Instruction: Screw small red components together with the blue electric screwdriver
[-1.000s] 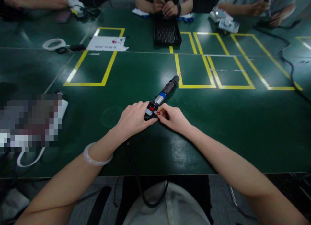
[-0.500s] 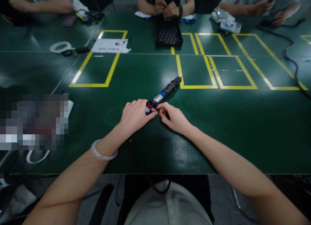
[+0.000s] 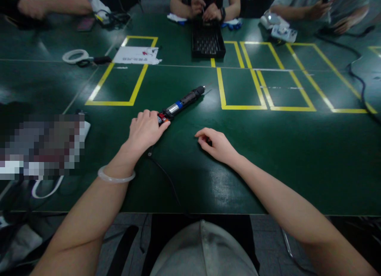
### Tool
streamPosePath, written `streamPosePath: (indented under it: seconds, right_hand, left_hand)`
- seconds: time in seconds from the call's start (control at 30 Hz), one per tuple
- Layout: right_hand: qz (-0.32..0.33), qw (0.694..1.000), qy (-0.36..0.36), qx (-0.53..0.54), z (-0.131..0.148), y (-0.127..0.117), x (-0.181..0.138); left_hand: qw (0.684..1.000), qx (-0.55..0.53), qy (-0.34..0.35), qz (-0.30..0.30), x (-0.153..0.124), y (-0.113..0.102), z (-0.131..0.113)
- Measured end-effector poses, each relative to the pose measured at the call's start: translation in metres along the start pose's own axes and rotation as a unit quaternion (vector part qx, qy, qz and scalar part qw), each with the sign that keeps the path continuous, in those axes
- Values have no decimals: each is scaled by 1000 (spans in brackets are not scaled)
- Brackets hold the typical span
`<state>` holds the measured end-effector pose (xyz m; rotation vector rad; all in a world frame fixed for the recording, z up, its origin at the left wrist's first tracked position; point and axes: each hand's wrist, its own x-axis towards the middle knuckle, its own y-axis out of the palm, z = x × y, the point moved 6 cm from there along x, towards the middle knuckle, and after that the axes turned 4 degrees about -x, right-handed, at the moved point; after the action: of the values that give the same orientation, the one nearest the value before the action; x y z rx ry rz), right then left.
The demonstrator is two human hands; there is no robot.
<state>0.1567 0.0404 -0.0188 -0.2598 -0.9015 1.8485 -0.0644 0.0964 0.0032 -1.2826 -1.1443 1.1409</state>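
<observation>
A corded electric screwdriver (image 3: 178, 105) lies slanted on the green table, its tip pointing away to the upper right. It has a black front, a blue band, a silver section and red and orange parts near the rear. My left hand (image 3: 145, 127) is wrapped over that rear end, thumb along the near side, hiding much of it. A black cord (image 3: 168, 180) runs from beneath the hand toward the table edge. Apart from the screwdriver, to its right, my right hand (image 3: 218, 145) is over the table with curled fingers, thumb and index close together; anything between them is hidden.
Yellow tape outlines (image 3: 244, 107) mark the table. Across it, a person works over a black tray (image 3: 208, 53); others sit on both sides. A paper sheet (image 3: 135, 55) and a white tape roll (image 3: 76, 56) lie at the upper left. A blurred-out object (image 3: 44, 145) is at left.
My left hand has moved left and away from me with the screwdriver. My right hand, which was at its rear end, now stands apart from it.
</observation>
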Motion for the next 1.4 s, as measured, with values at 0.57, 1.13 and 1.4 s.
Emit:
streamPosePath:
  seconds: [0.57,1.13,1.4]
  right_hand:
    - [11,1000,0,1,-3,-5,-1]
    - [15,1000,5,-12,-4,-2,0]
    - [19,1000,0,-15,-4,-2,1]
  left_hand:
    - [983,1,-157,-97,16,-17,85]
    - [985,32,-103,-133,20,-11,71]
    - [986,7,-113,-124,20,-10,69]
